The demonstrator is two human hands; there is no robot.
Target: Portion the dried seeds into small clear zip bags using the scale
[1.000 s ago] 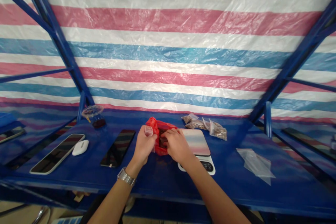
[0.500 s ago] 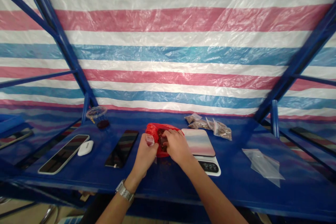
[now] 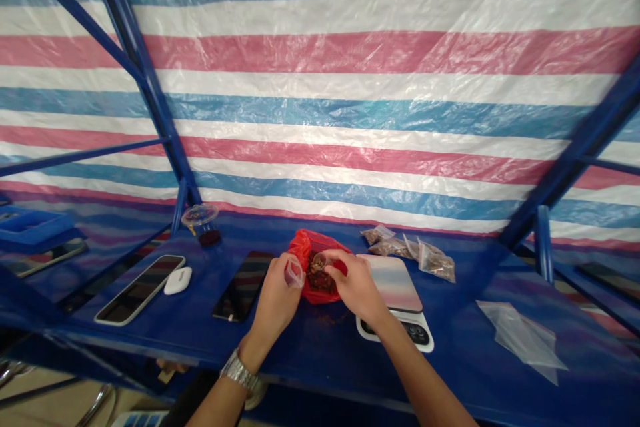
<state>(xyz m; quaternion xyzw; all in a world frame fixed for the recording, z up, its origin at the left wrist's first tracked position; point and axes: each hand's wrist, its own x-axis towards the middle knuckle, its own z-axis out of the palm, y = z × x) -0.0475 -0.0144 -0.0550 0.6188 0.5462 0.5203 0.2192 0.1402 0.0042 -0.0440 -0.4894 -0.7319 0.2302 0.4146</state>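
Observation:
My left hand (image 3: 280,290) is closed around a small clear plastic bag (image 3: 295,273), whose mouth gapes upward. Just right of it lies an opened red plastic bag (image 3: 313,242) holding dark brown, grain-like bits (image 3: 320,280). My right hand (image 3: 353,280) is over the red bag, thumb and fingers pinching a small clear cup (image 3: 321,260) with some of the bits in it. Under my right forearm, partly hidden, stands a white kitchen scale (image 3: 400,287) with a black button panel.
Filled small bags (image 3: 435,260) lie behind the scale; flat clear bags (image 3: 523,337) are at right. To the left are a black phone (image 3: 243,287), a white earbud case (image 3: 178,280), another phone (image 3: 140,290) and a plastic cup (image 3: 201,220) with dark liquid. Blue frame bars (image 3: 160,107) rise behind.
My right hand has lifted and turned, bringing the small cup into sight above the brown bits. The small bag in my left hand now shows a wider mouth. The view has shifted slightly.

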